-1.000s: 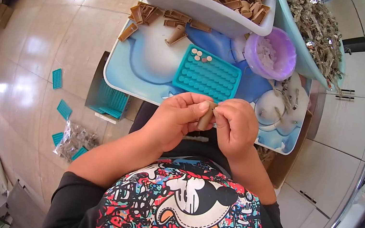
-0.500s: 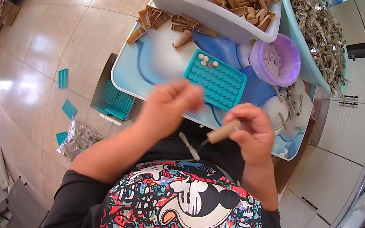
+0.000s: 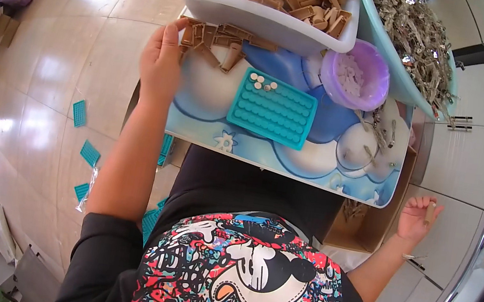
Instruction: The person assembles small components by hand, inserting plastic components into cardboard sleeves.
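Note:
My right hand (image 3: 416, 222) is out to the right, past the table's edge. Its fingers are closed on a small brown plastic casing (image 3: 430, 213). Below that hand a thin metallic piece (image 3: 414, 258) shows by the wrist. At the table's far left edge, my left hand (image 3: 161, 65) has its fingers drawn together against a loose pile of brown casings (image 3: 231, 55). Whether one is between the fingertips is hidden. On the table (image 3: 194, 126) a teal tray (image 3: 272, 110) with rows of round dimples holds several small white discs at its far left corner.
A white tub (image 3: 252, 20) heaped with brown casings stands at the back. Beside it are a purple bowl (image 3: 376, 97) of white bits and a large pale-green basin (image 3: 377, 26) of metal parts. Teal trays (image 3: 89, 153) lie on the floor. A cardboard box (image 3: 387, 225) stands under the table's right side.
My left hand has moved far left to the brown casings. My right hand has swung out right and away from the table, still holding the brown casing. The hands are now wide apart.

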`<move>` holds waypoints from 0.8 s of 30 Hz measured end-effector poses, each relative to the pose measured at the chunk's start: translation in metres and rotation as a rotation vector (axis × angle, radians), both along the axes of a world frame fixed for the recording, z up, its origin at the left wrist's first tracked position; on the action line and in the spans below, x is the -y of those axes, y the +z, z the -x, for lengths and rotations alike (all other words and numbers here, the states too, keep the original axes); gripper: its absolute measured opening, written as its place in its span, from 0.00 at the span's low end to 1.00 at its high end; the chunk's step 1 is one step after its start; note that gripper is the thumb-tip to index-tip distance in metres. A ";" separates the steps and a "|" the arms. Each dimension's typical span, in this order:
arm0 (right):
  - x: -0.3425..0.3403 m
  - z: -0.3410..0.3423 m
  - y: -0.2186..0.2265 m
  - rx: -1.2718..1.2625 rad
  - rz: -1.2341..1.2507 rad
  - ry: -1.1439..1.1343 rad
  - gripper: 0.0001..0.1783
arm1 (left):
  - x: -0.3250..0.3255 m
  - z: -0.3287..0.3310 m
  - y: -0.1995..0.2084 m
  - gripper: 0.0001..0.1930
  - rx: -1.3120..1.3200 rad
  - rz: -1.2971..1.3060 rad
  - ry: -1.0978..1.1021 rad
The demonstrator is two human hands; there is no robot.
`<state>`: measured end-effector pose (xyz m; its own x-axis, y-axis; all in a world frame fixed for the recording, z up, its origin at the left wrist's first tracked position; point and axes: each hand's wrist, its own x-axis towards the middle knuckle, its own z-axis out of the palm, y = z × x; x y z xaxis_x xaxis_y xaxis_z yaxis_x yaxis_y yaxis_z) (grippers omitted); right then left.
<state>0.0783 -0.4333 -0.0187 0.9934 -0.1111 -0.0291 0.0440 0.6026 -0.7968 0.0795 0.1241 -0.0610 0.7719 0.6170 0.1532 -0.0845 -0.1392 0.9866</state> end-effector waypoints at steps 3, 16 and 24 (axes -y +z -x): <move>0.041 0.009 -0.017 -0.149 -0.023 -0.130 0.17 | -0.013 -0.001 0.002 0.14 -0.054 -0.082 0.096; 0.139 0.053 -0.166 -0.838 0.789 -0.450 0.16 | -0.001 -0.029 0.010 0.18 -0.663 -0.790 0.088; 0.106 0.008 -0.156 -0.426 1.279 -0.597 0.14 | -0.016 -0.031 -0.001 0.13 -0.496 -0.500 0.047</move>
<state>0.0701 -0.5394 -0.1742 0.7338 -0.6669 0.1299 -0.3419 -0.5276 -0.7777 0.1104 0.1400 -0.0615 0.7985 0.5985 0.0644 0.3753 -0.5787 0.7240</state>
